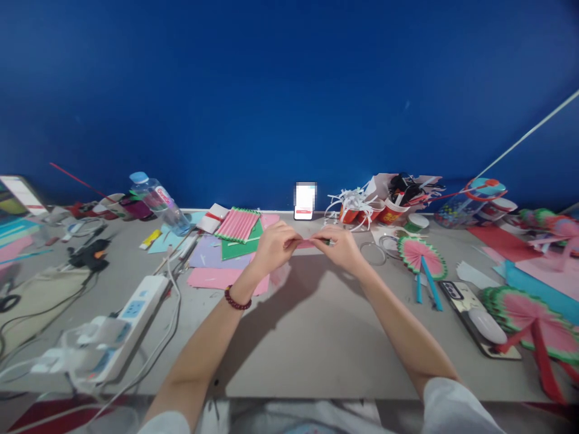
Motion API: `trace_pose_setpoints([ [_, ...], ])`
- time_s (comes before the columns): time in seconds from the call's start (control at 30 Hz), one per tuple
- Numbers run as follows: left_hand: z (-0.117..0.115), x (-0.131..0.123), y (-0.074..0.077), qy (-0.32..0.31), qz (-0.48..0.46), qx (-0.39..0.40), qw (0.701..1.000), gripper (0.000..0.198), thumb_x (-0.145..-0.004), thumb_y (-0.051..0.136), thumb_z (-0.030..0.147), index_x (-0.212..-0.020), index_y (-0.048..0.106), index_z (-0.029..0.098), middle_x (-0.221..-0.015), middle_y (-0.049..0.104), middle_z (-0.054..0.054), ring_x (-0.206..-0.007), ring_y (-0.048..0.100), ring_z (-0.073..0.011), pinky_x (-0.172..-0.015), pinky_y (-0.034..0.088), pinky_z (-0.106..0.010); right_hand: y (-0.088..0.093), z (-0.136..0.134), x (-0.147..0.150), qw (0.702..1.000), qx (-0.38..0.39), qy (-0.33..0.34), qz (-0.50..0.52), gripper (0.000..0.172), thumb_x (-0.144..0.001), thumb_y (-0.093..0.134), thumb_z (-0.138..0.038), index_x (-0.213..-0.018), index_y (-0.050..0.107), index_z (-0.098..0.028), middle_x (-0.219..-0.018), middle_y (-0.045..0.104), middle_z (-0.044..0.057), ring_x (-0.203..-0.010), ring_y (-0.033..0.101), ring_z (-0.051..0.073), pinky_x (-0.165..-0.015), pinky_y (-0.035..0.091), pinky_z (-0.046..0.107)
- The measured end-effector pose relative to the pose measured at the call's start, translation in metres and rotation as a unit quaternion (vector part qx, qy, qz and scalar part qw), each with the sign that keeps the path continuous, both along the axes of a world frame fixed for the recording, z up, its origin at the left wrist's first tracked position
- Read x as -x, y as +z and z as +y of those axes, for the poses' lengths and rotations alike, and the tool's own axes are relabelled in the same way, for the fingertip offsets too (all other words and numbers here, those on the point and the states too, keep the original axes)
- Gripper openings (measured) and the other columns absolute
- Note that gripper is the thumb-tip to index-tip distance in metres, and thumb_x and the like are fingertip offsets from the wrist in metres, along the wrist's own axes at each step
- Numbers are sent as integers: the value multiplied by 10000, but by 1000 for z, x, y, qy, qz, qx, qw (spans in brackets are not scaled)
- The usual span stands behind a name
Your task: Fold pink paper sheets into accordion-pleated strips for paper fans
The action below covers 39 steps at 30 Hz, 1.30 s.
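Note:
Between my two hands a narrow strip of pink paper (pixel 306 243) is stretched, above the far middle of the desk. My left hand (pixel 277 246) pinches its left end between thumb and fingers. The right end is pinched by my right hand (pixel 340 246), where a bit of dark green shows at the fingers. Left of my left hand lies a pleated pink paper with green edges (pixel 238 225), resting partly on a green sheet (pixel 244 244). A round pink-and-green paper fan (pixel 418 256) with blue sticks lies to the right of my right hand.
A lit phone (pixel 304 202) leans against the blue wall. Cups (pixel 392 212) of paper strips and tools stand at the back right. On the left are a water bottle (pixel 165 205) and a power strip (pixel 136 319). A phone (pixel 470 319) bearing a mouse and more fans (pixel 534 319) lie right.

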<state>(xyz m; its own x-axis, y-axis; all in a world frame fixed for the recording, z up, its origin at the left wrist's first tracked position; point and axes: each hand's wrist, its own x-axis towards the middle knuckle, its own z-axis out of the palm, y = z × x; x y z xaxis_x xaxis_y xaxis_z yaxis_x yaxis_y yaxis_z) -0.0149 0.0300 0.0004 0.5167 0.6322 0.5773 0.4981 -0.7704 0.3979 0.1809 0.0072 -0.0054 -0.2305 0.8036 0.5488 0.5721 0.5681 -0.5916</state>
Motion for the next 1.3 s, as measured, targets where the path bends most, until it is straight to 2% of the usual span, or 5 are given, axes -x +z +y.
trace_pose_setpoints([
  [0.27,-4,-1,0,-6,46,24,999,174,-886,538,238,-808,681,180,-714,646,-36,-698,547,-161,-624,364,-275,-6,3,-1,999,-14,-2,-37,145,-842,620,-298,-802,754,-261,-739,718,32,-731,626,187,-718,455,324],
  [0.37,-2,0,-2,11,19,56,998,173,-874,554,217,-763,678,171,-702,643,-35,-684,550,-153,-594,362,-257,-3,2,-2,1000,12,12,-13,111,-809,660,-299,-864,746,-257,-832,731,36,-799,635,196,-763,463,329],
  [0.57,4,4,-1,-7,-22,151,988,193,-851,596,298,-758,684,154,-725,663,-45,-666,564,-138,-590,388,-242,5,4,-9,990,118,-8,71,268,-719,726,-345,-961,710,-230,-986,713,49,-877,621,203,-807,475,339],
  [0.87,3,4,1,-24,-23,162,986,251,-861,573,369,-780,695,164,-729,655,-53,-693,570,-148,-606,402,-252,-6,12,-12,949,240,18,202,318,-655,738,-428,-856,715,-183,-719,673,18,-639,572,139,-610,449,274],
  [1.3,-4,-3,4,-20,-39,193,980,187,-848,580,296,-793,697,161,-760,676,-38,-684,568,-137,-602,404,-235,-1,6,-9,967,186,-27,171,160,-681,711,-356,-696,726,-197,-716,704,34,-715,614,187,-690,457,310],
])
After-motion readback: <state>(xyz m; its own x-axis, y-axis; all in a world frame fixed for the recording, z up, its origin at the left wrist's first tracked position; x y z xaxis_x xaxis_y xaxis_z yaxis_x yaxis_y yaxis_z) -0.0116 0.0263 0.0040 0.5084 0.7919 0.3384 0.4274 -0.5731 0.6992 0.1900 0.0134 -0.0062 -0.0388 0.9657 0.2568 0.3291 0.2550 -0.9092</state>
